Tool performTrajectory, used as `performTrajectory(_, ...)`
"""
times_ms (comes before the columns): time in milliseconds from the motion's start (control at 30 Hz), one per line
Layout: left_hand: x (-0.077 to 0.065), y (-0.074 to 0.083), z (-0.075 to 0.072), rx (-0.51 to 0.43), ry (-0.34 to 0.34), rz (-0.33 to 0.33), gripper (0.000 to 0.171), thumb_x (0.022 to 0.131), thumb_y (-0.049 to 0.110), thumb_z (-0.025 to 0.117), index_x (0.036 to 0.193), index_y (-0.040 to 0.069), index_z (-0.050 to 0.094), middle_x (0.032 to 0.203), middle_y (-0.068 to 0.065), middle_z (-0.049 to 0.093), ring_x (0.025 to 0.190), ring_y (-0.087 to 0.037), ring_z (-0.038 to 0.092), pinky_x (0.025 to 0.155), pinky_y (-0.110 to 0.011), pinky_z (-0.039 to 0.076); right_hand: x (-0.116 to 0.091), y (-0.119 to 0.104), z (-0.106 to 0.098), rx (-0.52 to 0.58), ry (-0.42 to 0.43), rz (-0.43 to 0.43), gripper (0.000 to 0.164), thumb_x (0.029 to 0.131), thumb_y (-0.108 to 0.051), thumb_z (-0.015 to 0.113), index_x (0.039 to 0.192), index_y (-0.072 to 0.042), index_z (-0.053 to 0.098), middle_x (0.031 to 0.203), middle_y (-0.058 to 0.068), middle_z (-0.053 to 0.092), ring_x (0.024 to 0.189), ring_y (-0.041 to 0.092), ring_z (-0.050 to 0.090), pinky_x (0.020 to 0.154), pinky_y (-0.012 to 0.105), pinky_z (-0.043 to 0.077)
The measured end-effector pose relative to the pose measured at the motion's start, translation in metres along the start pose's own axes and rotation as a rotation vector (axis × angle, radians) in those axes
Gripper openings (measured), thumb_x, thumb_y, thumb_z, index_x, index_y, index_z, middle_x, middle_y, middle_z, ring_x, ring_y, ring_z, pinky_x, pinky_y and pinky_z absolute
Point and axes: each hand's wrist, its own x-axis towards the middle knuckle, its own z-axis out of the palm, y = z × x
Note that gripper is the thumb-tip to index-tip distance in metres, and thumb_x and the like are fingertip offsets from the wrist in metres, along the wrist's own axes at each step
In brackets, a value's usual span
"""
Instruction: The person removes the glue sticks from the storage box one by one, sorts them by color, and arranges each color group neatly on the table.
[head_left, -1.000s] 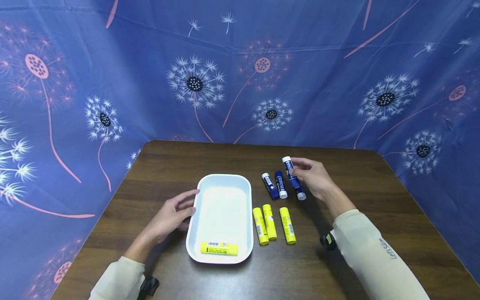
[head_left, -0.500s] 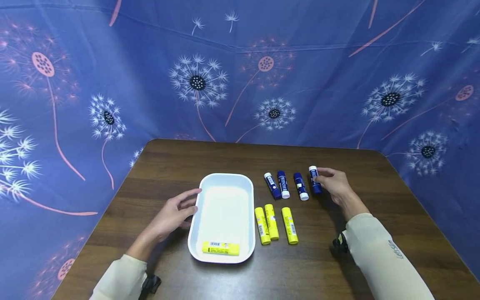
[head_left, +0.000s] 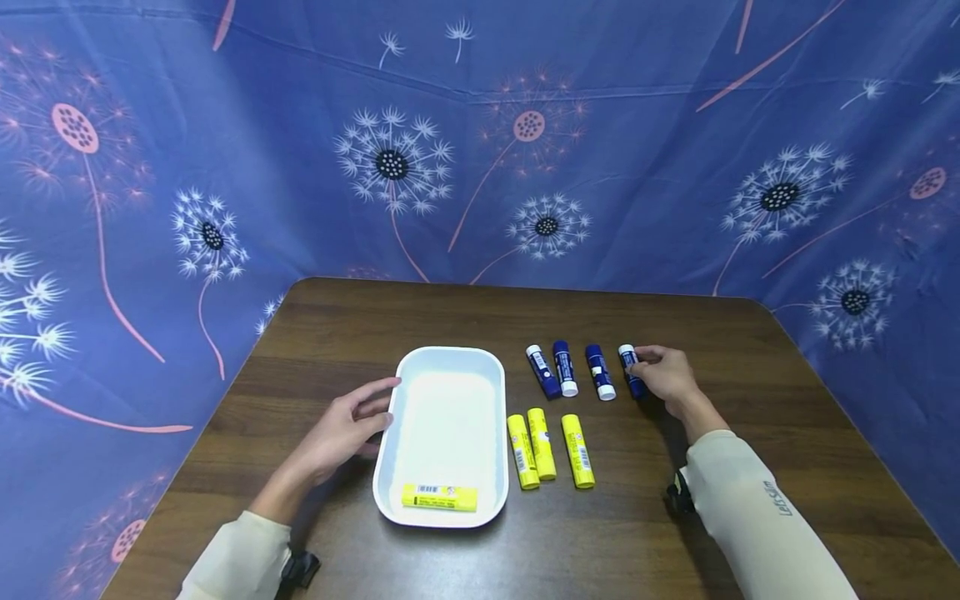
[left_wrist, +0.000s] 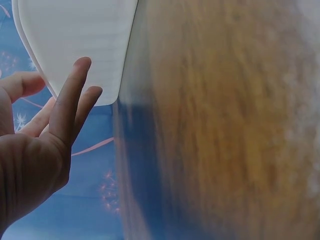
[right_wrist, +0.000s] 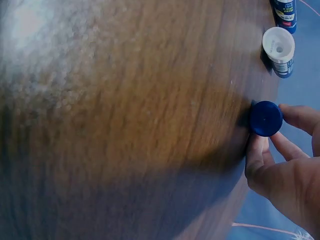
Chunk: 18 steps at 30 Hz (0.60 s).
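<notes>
My right hand [head_left: 667, 379] pinches a blue glue stick [head_left: 630, 367] with a white end, low at the table on the right. In the right wrist view its round blue end [right_wrist: 266, 119] sits between thumb and fingers. My left hand [head_left: 341, 433] touches the left side of the white tray [head_left: 384, 467] with fairly straight fingers. The left wrist view has those fingers [left_wrist: 70, 100] against the tray's outer wall [left_wrist: 85, 30]. A yellow glue stick [head_left: 439, 497] lies crosswise in the tray's near end.
Three more blue glue sticks, left [head_left: 543, 372], middle [head_left: 566, 368] and right [head_left: 601, 372], lie left of the right hand. Three yellow ones [head_left: 522, 452] [head_left: 542, 443] [head_left: 577, 451] lie right of the tray. A patterned blue cloth [head_left: 480, 167] hangs behind the table.
My right hand has carried its blue glue stick rightward from above another blue one and lowered it to the table, right of the others. The left hand stays at the tray.
</notes>
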Motion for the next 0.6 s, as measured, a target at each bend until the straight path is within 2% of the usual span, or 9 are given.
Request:
performTrajectory(167,0.0002,-0.0009,-0.0007,0.000,0.002,0.005,0.056,0.103,0.007,0.057,0.155,0.021,0.045,0.157,-0.023,0.049,0.129,-0.039,0.064,0.086,-0.049,0.065,0.0009,0.0000,0.0003,0.000,-0.011,0.024,0.054,0.100,-0.013,0.060,0.149,0.004,0.047,0.138,0.028,0.055,0.113,0.029,0.061,0.082,0.025,0.051)
performTrajectory(400,-0.0005,-0.0009,-0.0009,0.003,0.002,0.003,0.055,0.103,0.008,0.058,0.155,0.021,0.046,0.155,-0.022,0.051,0.128,-0.036,0.065,0.084,-0.048,0.065,-0.0017,-0.0020,0.0018,0.011,0.006,0.037,0.054,0.100,-0.013,0.060,0.149,0.005,0.047,0.135,0.028,0.056,0.109,0.028,0.063,0.077,0.022,0.053)
performTrajectory(600,0.0001,-0.0005,-0.0016,-0.004,-0.003,0.007,0.055,0.103,0.007,0.058,0.155,0.020,0.046,0.156,-0.023,0.050,0.127,-0.036,0.065,0.084,-0.047,0.065,-0.0026,-0.0021,0.0029,-0.012,0.023,0.036,0.055,0.100,-0.016,0.061,0.149,0.006,0.047,0.134,0.029,0.056,0.110,0.030,0.063,0.078,0.023,0.053)
